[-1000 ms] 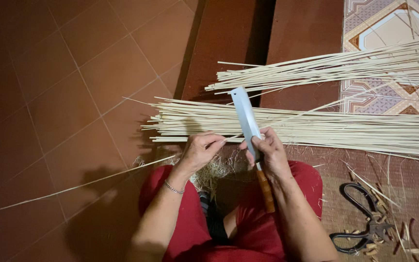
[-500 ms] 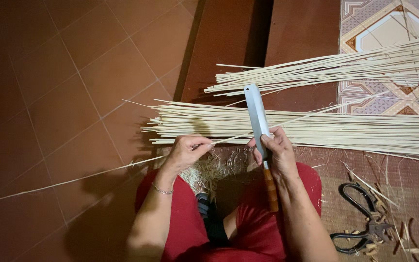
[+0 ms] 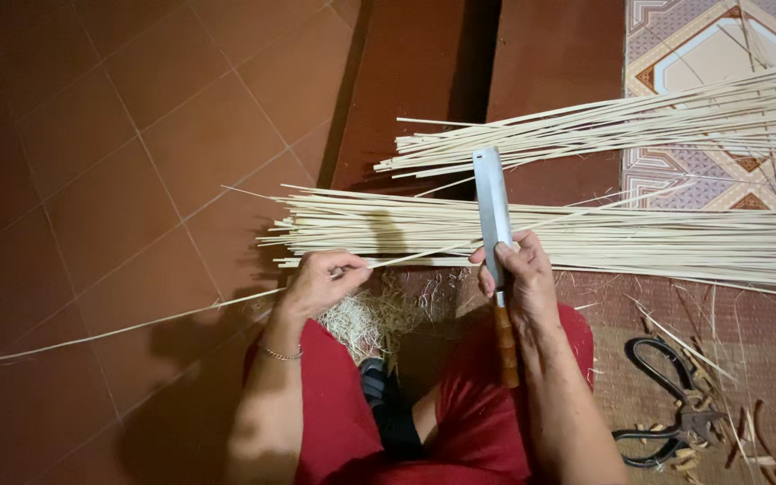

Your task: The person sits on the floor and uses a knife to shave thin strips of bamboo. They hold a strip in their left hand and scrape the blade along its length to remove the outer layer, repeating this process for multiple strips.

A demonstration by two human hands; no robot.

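My right hand (image 3: 518, 278) grips a broad-bladed knife (image 3: 492, 211) with a wooden handle (image 3: 506, 346); the blade points away from me, over the cane bundle. A single thin cane strip (image 3: 119, 328) is pinched in my left hand (image 3: 321, 280). It runs from the blade, through my fingers and far out to the left across the floor. A heap of pale shavings (image 3: 370, 319) lies between my knees. My legs are in red cloth (image 3: 343, 413).
Two bundles of pale cane strips lie on the red tiled floor: a near bundle (image 3: 630, 241) and a far bundle (image 3: 639, 130) reaching onto a patterned mat (image 3: 711, 45). Black shears (image 3: 675, 418) and cane offcuts lie at my right.
My left hand has pulled the strip further left, away from the blade. The knife and right hand have shifted slightly right, and the blade stands more upright.
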